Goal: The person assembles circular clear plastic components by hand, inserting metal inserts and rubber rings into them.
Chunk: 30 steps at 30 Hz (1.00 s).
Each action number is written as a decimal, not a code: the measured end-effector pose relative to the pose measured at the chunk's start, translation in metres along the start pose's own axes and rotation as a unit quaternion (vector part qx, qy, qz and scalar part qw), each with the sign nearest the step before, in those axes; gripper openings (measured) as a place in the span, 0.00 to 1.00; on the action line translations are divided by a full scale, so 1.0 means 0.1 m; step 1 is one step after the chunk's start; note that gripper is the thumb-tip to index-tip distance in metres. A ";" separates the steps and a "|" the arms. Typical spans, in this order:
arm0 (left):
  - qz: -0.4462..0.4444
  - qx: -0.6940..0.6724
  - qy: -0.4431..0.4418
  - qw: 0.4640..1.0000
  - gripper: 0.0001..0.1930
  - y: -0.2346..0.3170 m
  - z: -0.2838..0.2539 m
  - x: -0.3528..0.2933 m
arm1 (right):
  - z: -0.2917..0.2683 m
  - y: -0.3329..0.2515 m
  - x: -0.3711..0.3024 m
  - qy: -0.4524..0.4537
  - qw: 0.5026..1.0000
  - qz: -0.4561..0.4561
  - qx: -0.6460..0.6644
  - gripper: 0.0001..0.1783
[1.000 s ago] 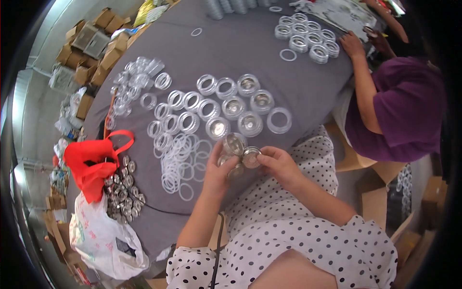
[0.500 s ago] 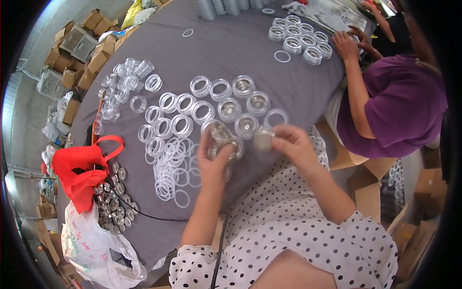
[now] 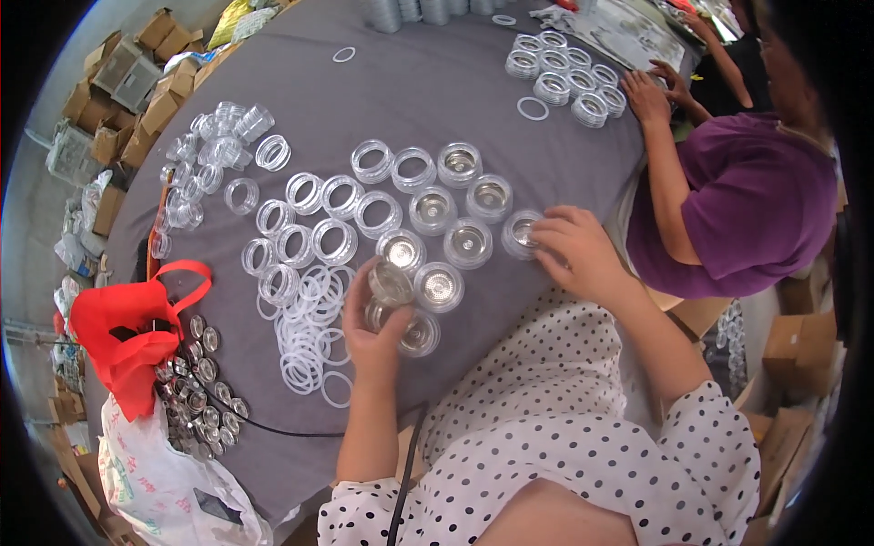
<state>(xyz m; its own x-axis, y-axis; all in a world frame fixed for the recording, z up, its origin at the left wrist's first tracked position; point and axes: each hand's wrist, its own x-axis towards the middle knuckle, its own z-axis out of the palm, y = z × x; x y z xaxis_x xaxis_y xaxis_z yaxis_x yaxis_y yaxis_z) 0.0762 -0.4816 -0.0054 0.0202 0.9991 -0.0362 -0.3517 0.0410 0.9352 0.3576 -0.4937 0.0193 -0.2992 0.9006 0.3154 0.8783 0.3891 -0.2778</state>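
Observation:
My left hand (image 3: 371, 326) is closed around a few round silvery metal cups; the upper metal cup (image 3: 391, 284) tilts above the fingers. Right beside it are clear plastic rings with metal cups seated inside, among them one filled ring (image 3: 439, 287). My right hand (image 3: 579, 253) has its fingers apart, with thumb and fingertips touching the rim of a clear ring (image 3: 523, 235) at the right end of the group. A metal cup lies inside that ring. Farther left stand several hollow clear rings (image 3: 334, 241).
Thin flat white rings (image 3: 305, 355) lie heaped left of my left hand. Loose metal cups (image 3: 196, 400) spread beside a red bag (image 3: 127, 337) and a white plastic bag (image 3: 173, 473). A black cable (image 3: 273, 407) crosses the grey cloth (image 3: 437, 91). A co-worker in purple (image 3: 728, 200) sits right.
The metal cup pinched in my right hand now sits in the rightmost ring, and those fingers have spread. My left hand has shifted left, uncovering filled rings.

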 end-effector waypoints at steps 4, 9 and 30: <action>0.017 0.068 -0.034 0.997 0.34 -0.04 0.03 -0.03 | -0.03 0.01 0.02 -0.066 0.998 -0.010 0.013 0.13; 0.025 0.102 -0.053 0.993 0.34 0.02 0.05 -0.05 | -0.11 0.00 0.14 -0.108 0.991 -0.052 -0.061 0.14; -0.053 0.023 -0.026 0.998 0.35 0.06 0.02 -0.01 | -0.17 0.05 0.53 -0.369 0.929 -0.023 -0.016 0.18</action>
<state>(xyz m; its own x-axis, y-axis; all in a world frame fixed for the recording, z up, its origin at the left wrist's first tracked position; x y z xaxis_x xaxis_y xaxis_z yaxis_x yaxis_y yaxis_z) 0.0762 -0.4829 0.0010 0.1030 0.9876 -0.1186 -0.3016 0.1446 0.9424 0.3529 -0.4477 0.0501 -0.5006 0.7750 -0.3857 0.8653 0.4354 -0.2482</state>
